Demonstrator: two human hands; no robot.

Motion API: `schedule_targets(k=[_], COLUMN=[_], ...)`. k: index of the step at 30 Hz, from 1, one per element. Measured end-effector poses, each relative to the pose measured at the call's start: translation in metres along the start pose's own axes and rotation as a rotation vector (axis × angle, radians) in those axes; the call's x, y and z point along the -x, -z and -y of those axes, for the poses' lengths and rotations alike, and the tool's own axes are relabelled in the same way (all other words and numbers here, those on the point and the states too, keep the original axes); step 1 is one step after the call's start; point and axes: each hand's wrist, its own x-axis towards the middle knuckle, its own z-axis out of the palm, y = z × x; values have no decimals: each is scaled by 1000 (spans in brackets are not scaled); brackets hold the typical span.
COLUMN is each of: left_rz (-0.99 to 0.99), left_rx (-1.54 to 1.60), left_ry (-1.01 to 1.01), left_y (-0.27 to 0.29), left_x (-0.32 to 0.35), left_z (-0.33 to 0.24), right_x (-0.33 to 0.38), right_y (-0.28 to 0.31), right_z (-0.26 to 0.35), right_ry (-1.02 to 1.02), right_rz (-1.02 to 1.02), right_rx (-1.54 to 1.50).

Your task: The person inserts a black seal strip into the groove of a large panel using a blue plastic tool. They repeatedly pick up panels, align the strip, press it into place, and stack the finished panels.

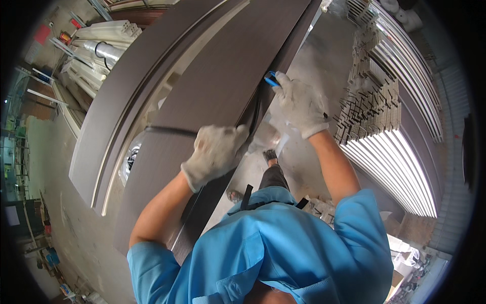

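Beneath left hand: brown panel, long axis toward upper right.

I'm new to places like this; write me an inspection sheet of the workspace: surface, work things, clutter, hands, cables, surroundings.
Surface: a long brown panel lies under the left hand; its support is unclear.
Work things: a black band crosses the panel toward the left hand; a blue tool is at the panel's right edge.
Clutter: a clear plastic bundle shows in the gap beside a second panel.
Hands: both gloved; the right grips the blue tool, the left's hold is unclear.
Cables: nothing seen for certain; the dark coil in the bundle is unclear.
Surroundings: stacked panels at right, pale bars at upper left, grey floor.
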Motion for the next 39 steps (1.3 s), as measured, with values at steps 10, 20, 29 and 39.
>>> schedule_targets(k=[10,20,29,39], left_rz=[84,-176,76,107], left_rx=[67,260,162,84], left_ry=[413,577,587,109], left_y=[39,91,69,50], left_x=[35,223,232,235], left_z=[18,-48,-54,-29], right_x=[47,49,11,81], right_y=[-4,-18,-3,-4], right_z=[28,18,3,91], right_ry=[108,122,-1,-74], right_rz=[-32,-60,-73,-18], right_rx=[-84,-154,-2,92])
